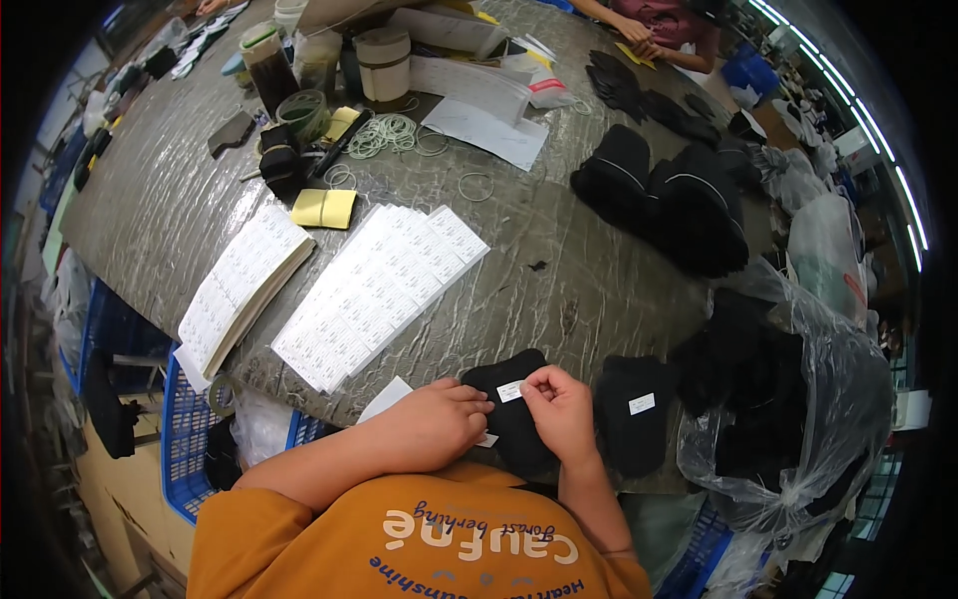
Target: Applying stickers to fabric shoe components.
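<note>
My right hand (561, 407) pinches the edge of a small white label (510, 391) on a black fabric piece (519, 439) at the table's near edge. My left hand (446, 424) lies closed just left of it, its fingertips by the fabric's edge. A white sheet (385, 398) shows from under the left hand, and a white corner peeks out below its fingers. To the right lies another black fabric piece (636, 444) with a white label (642, 403) on it. Beyond my left hand, printed label sheets (374, 295) are fanned out.
A thick sheet stack (239, 280) and a yellow bundle (324, 208) lie left. Rubber bands (382, 136) and tubs (383, 65) stand farther back. Black fabric bundles (699, 205) and a clear plastic bag (788, 439) sit right. Another person's hands (639, 38) work at the far side.
</note>
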